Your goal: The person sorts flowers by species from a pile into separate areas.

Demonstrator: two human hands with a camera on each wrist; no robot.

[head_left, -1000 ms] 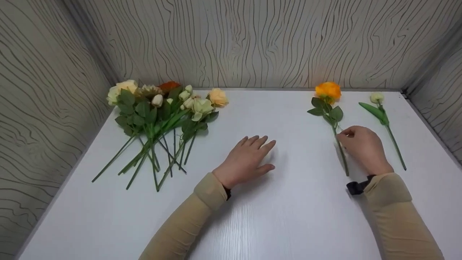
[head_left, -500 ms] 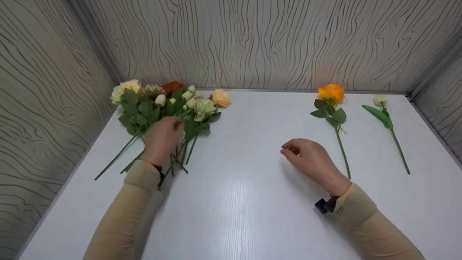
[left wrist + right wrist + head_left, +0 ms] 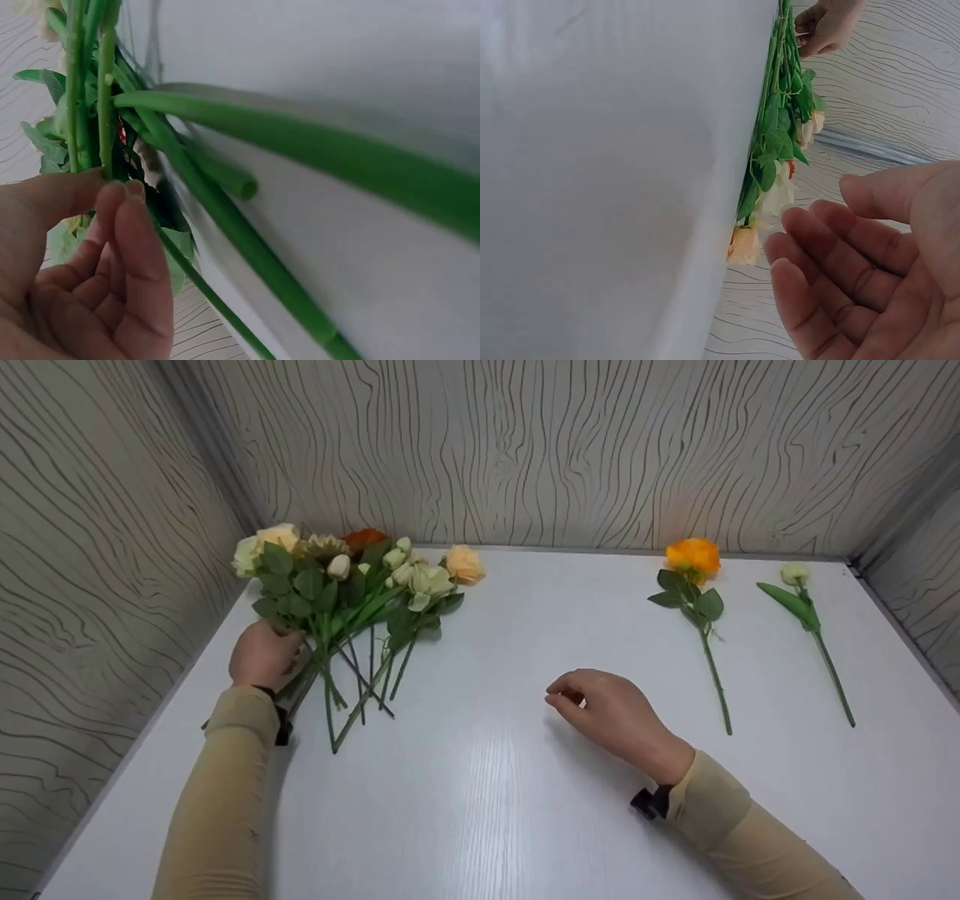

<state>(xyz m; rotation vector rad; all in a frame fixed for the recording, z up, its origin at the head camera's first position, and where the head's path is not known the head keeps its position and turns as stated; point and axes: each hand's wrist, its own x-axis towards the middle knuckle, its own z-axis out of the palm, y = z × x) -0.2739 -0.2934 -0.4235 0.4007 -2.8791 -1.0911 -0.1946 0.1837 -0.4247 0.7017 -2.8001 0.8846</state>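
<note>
At the left end of the table lies a loose pile of artificial flowers [image 3: 427, 583] with cream, pale green and dark orange heads. My left hand [image 3: 262, 656] is at the stems on the pile's left side. In the left wrist view its thumb and forefinger pinch a green flower stem [image 3: 107, 112]; which bloom it bears is unclear. My right hand [image 3: 611, 716] hovers over the middle of the table, fingers loosely curled, holding nothing. To its right lie an orange flower [image 3: 694, 556] with dark leaves and a white tulip [image 3: 795, 575] with a long green leaf.
The white table [image 3: 495, 825] runs back to a wood-grain patterned wall [image 3: 525, 450]. A similar side panel [image 3: 112, 547] rises close beyond the flower pile on the left. Several stems cross each other and point toward the front.
My left hand has moved left from mid-table to the pile's stems. My right hand has let go of the orange flower and moved left, leaving that flower on the table.
</note>
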